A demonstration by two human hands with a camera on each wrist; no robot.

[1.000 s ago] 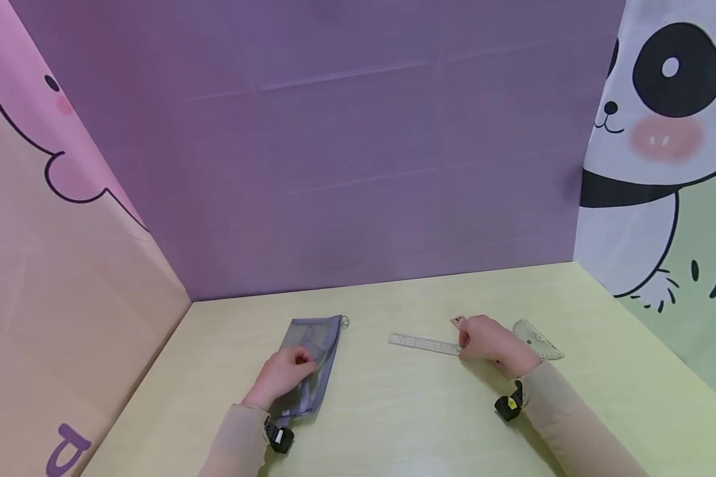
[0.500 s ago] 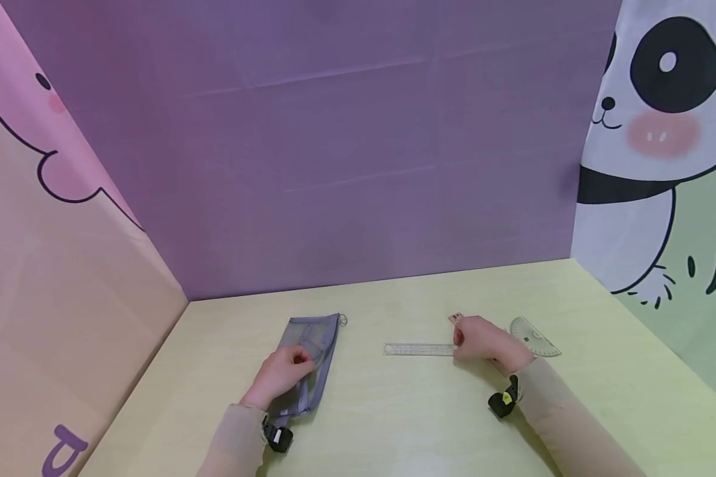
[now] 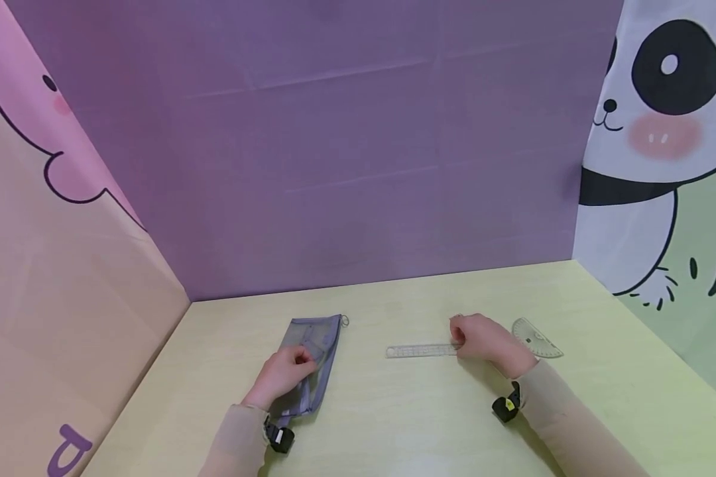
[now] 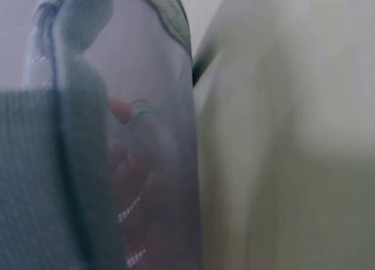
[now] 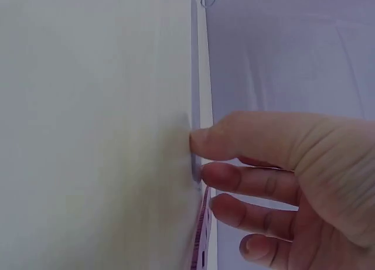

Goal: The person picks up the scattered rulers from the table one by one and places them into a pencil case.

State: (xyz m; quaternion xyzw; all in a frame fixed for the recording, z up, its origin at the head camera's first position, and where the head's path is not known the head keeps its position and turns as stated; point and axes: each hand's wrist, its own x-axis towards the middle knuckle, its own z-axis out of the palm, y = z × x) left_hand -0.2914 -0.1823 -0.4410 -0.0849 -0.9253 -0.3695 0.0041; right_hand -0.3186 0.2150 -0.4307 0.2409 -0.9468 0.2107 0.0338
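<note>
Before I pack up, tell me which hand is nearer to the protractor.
Right. The right hand is just left of the protractor, at one end of the clear ruler; the left hand is much farther left, at the mesh pouch.

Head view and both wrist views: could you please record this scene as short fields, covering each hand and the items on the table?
Left hand: holds the purple mesh pouch
Right hand: appears to pinch the clear ruler near its right end
Clear protractor: lies to the right of the right hand
Pink marked strip: beside the right hand, mostly hidden; exact type unclear
Table: pale yellow
Backdrop: purple
</note>
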